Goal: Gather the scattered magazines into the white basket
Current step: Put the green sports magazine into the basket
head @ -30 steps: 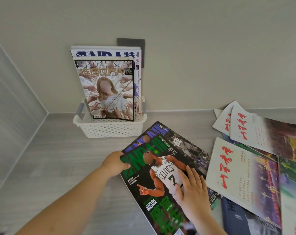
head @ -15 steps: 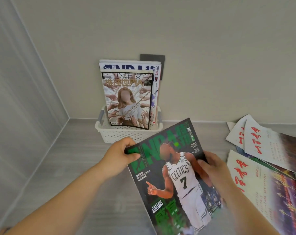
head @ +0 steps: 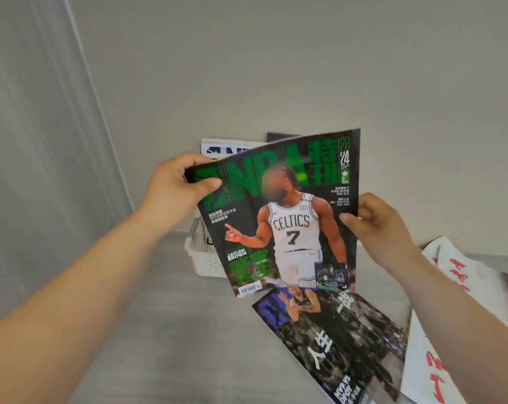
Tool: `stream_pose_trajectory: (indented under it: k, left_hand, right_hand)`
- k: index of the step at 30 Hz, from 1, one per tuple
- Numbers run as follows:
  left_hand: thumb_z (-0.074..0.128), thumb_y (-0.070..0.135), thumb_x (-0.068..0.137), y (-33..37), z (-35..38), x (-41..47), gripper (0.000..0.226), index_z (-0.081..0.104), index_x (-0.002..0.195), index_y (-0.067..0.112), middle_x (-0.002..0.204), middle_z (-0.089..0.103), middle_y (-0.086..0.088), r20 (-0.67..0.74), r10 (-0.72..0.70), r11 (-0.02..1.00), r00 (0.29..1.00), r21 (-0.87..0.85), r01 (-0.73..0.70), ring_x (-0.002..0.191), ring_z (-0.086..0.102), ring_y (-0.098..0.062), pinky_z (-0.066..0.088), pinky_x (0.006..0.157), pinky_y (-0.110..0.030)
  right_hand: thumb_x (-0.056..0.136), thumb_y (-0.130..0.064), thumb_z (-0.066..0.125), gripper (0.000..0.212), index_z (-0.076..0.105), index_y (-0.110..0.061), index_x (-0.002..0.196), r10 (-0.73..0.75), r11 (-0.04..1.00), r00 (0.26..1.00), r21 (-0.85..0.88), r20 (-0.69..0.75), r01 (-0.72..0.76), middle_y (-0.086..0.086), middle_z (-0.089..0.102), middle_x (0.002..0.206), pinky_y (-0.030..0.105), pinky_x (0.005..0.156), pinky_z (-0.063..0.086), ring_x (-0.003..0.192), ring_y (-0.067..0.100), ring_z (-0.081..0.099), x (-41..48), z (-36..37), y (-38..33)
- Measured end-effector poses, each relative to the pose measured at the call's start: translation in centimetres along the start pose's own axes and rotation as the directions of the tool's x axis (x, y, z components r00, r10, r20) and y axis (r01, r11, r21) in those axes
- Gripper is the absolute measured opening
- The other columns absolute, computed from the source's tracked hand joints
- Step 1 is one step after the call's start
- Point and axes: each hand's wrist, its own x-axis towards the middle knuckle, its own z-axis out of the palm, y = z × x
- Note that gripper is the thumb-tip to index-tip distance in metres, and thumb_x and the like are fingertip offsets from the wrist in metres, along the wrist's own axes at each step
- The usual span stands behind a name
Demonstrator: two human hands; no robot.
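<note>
I hold a green and black NBA magazine (head: 287, 217) with a Celtics player on its cover, upright in the air. My left hand (head: 177, 191) grips its top left corner. My right hand (head: 378, 225) grips its right edge. The magazine hides most of the white basket (head: 203, 260), which stands against the back wall; only its left end shows. The top of another NBA magazine (head: 223, 147) standing in the basket sticks out above the held one.
A dark magazine with a purple-clad player (head: 334, 342) lies flat on the grey table below the held one. White magazines with red characters (head: 439, 357) lie at the right. A grey wall panel (head: 43, 170) closes the left side.
Both hands have lifted the Celtics magazine off the table and raised it upright in front of the basket. The dark magazine that lay under it is uncovered.
</note>
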Motion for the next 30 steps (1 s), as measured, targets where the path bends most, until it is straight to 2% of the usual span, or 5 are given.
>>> stream_pose_trajectory:
  k: [6, 12, 17, 24, 30]
  left_hand:
    - [0.060, 0.002, 0.080, 1.6, 0.2, 4.8, 0.016, 0.060, 0.095, 0.008, 0.069, 0.052, 0.012, -0.211, 0.121, 0.991, 0.970, 0.078, -0.107, 0.059, 0.054, 0.004, 0.039, 0.053, 0.001]
    - [0.057, 0.005, 0.082, -0.9, 0.8, 6.8, 0.018, 0.061, 0.100, 0.004, 0.088, 0.057, 0.000, -0.301, 0.084, 0.987, 0.950, 0.157, -0.038, 0.082, 0.052, -0.016, 0.042, 0.076, -0.022]
    - [0.056, 0.006, 0.083, -3.9, 1.5, 7.4, 0.020, 0.061, 0.103, 0.005, 0.091, 0.059, -0.002, -0.226, 0.036, 0.974, 0.973, 0.225, 0.016, 0.086, 0.054, -0.017, 0.044, 0.080, -0.025]
    - [0.053, 0.006, 0.086, -8.3, 3.6, 8.3, 0.024, 0.057, 0.110, 0.005, 0.113, 0.064, -0.013, -0.143, -0.089, 0.967, 0.986, 0.226, 0.120, 0.090, 0.053, -0.016, 0.043, 0.077, -0.023]
    - [0.057, 0.007, 0.084, -10.2, 5.0, 9.5, 0.033, 0.049, 0.115, 0.007, 0.117, 0.061, -0.011, -0.213, -0.117, 0.974, 0.970, 0.164, 0.153, 0.096, 0.053, -0.017, 0.044, 0.079, -0.025]
  right_hand:
    - [0.083, 0.008, 0.049, 0.023, 0.054, -0.013, 0.092, -0.078, 0.985, 0.995, 0.151, -0.070, 0.088, -0.010, 0.060, 0.073, 0.000, 0.049, 0.041, 0.052, -0.018, 0.055, 4.1, 3.1, -2.6]
    - [0.083, 0.010, 0.049, 0.025, 0.062, 0.004, 0.103, 0.052, 0.943, 0.998, 0.331, -0.040, -0.036, -0.003, 0.061, 0.093, 0.005, 0.046, 0.046, 0.046, -0.012, 0.057, 6.1, 8.0, -1.0]
    - [0.083, 0.011, 0.048, 0.027, 0.063, -0.006, 0.098, 0.178, 0.906, 0.984, 0.389, 0.007, -0.167, -0.022, 0.064, 0.047, 0.007, 0.044, 0.047, 0.043, -0.009, 0.058, 7.4, 10.2, 1.8]
    - [0.084, 0.004, 0.049, 0.026, 0.062, -0.018, 0.087, 0.286, 0.933, 0.958, 0.223, 0.009, -0.281, 0.001, 0.066, 0.087, 0.015, 0.055, 0.053, 0.051, -0.002, 0.062, 8.6, 11.7, 5.3]
    - [0.088, -0.004, 0.042, 0.020, 0.053, -0.009, 0.105, 0.295, 0.954, 0.955, -0.055, -0.022, -0.296, 0.005, 0.057, 0.091, 0.031, 0.073, 0.045, 0.083, 0.024, 0.053, 9.3, 12.7, 6.8]
